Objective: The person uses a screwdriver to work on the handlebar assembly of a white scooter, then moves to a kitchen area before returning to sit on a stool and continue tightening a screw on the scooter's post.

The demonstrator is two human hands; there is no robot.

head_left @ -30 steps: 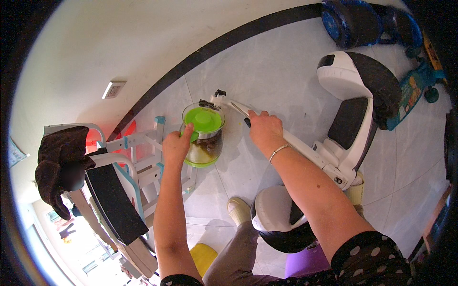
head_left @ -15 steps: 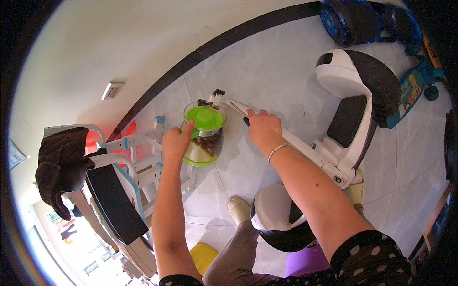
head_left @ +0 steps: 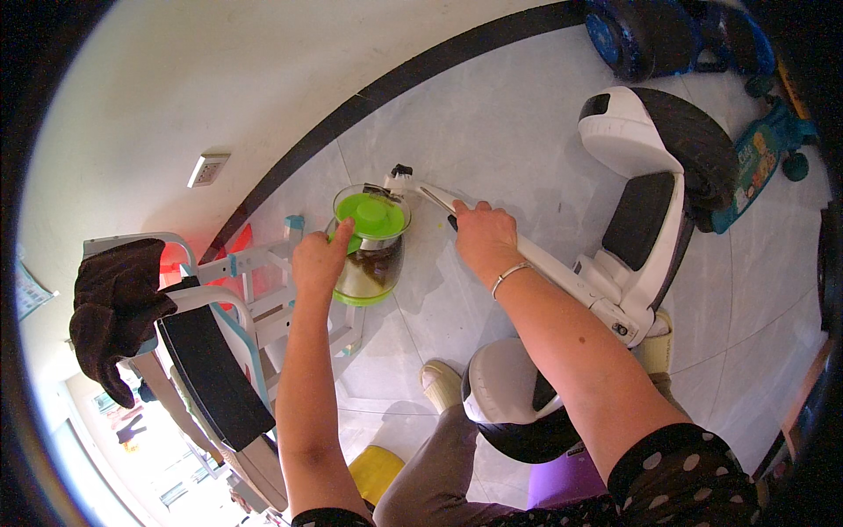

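My left hand (head_left: 320, 261) is closed on the green handle of a clear glass teapot (head_left: 373, 268) with a bright green lid and base rim. Its thumb reaches up beside the lid. Inside the teapot, dark matter shows in the upper part of the glass and paler contents lie lower down. My right hand (head_left: 485, 239), wearing a bracelet, grips a slim pointed metal tool (head_left: 436, 200) with a dark part by the fingers; its exact kind is unclear. The tool's tip points toward the teapot, with a visible gap between them.
A white self-balancing scooter (head_left: 637, 255) with a long white bar (head_left: 562, 279) stands on the tiled floor to the right. Left are a folding step ladder (head_left: 272, 263) and a chair with a brown cloth (head_left: 114, 307). Blue water bottles (head_left: 645, 39) and a teal skateboard (head_left: 751, 176) lie far right.
My left hand and the teapot have shifted slightly to the left, widening the gap to the tool. My right hand has hardly moved.
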